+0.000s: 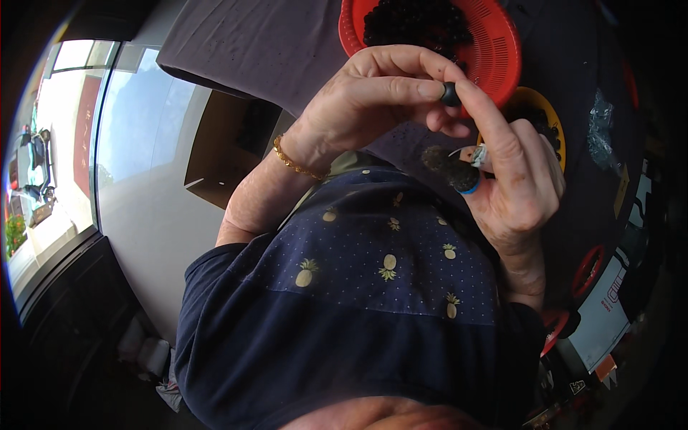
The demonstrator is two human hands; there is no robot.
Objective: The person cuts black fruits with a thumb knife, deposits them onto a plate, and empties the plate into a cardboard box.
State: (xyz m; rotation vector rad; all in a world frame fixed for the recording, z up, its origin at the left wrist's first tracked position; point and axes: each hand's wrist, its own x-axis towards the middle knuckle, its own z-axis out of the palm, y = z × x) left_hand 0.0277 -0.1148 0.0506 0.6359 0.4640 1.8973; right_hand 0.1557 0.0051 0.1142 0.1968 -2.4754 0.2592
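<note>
Between the thumb and forefinger of my left hand [380, 89] is a small, round, smooth black piece [450, 94]. The forefinger of my right hand [519, 165] meets that piece from the other side. Lower in my right hand, at the thumb, is a dark fuzzy pad [455, 172] with a blue edge; whether it is gripped or worn on the thumb is hard to see. White tape [479, 155] wraps another right fingertip. Just beyond both hands stands a red slotted plastic basket [498, 54] holding many small black pieces [416, 29].
A yellow bowl [552, 107] with dark pieces sits behind my right hand. Crumpled clear plastic [603, 132] lies farther right on the dark cloth [244, 43]. An open cardboard box [215, 154] is at the left, and red rings [589, 271] are at the right.
</note>
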